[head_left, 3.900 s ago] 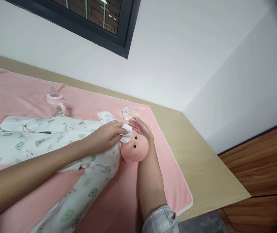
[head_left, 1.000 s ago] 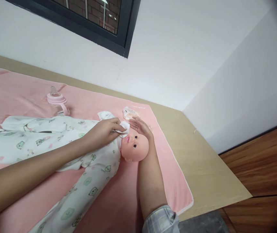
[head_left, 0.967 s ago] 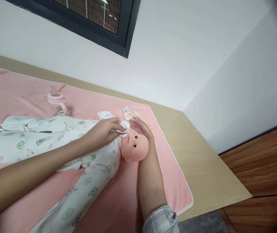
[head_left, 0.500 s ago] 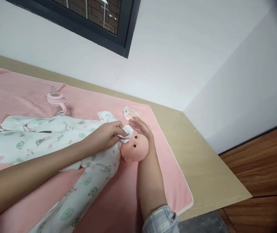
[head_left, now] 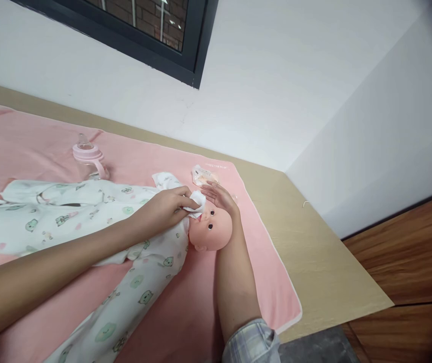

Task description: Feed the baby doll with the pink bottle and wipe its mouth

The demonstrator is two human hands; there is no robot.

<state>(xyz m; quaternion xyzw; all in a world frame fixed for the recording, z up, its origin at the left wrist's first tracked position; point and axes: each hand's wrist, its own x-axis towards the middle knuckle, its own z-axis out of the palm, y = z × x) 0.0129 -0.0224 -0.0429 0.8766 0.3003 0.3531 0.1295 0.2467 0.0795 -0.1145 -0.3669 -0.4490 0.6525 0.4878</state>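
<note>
A baby doll (head_left: pixel 216 229) lies on its back in a white onesie (head_left: pixel 106 222) printed with small green and pink figures. My left hand (head_left: pixel 172 205) pinches a crumpled white tissue (head_left: pixel 196 202) against the doll's face beside the mouth. The doll's red lips and two dark eyes show past the tissue. Behind the head, my right hand (head_left: pixel 219 196) is open with fingers stretched out, and its wrist and forearm run along the crown. Whether that arm bears the head's weight I cannot tell.
A pink-lidded baby bottle (head_left: pixel 89 159) with a handle stands on the pink blanket (head_left: pixel 261 252). By my right fingertips lies a clear plastic packet (head_left: pixel 201 174). The wooden table (head_left: pixel 314 262) meets a white wall below a dark-framed window (head_left: pixel 197 60).
My left hand has drawn the tissue slightly left, off part of the face, and the doll's lips now show. My right hand stays in place.
</note>
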